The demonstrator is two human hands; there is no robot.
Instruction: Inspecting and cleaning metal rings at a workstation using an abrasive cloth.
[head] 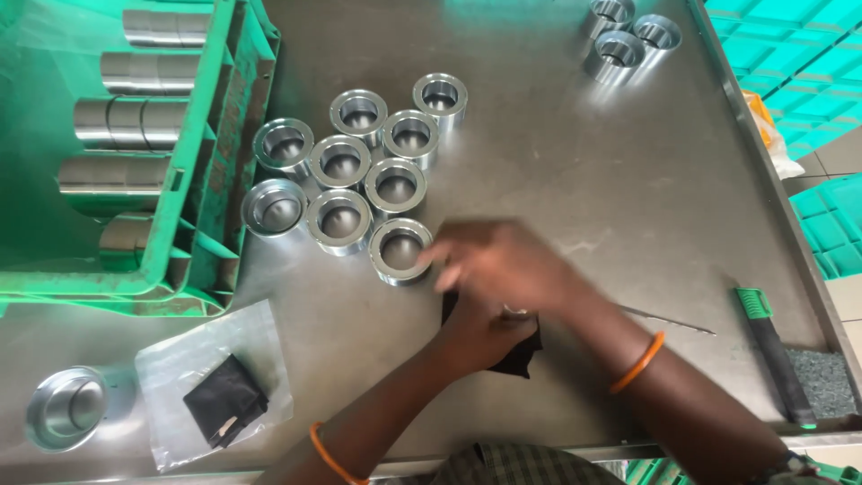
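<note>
Right hand [494,265] lies over left hand [480,328], the two together above a black cloth [525,352] on the desk [584,180]. The right fingers reach the nearest ring [400,251] of a close-packed group of steel rings; motion blur hides whether either hand is clamped on anything.

Risks, as judged: the rings stand touching one another, so a nudge to the nearest could push its neighbours [340,220] out of their rows. The cloth, partly pinned under the hands, could drag and snag.

Surroundings: beyond the rings, on the left-hand side, a green crate [224,135] holds steel cylinders lying flat. Near the left forearm lie a clear bag [180,359] with a black item in it and a shallow metal cup [65,406]. By the right forearm lie a thin blade [669,320] and a green-handled tool [777,355]. Three more rings [628,36] stand well apart, far ahead of the right hand.
</note>
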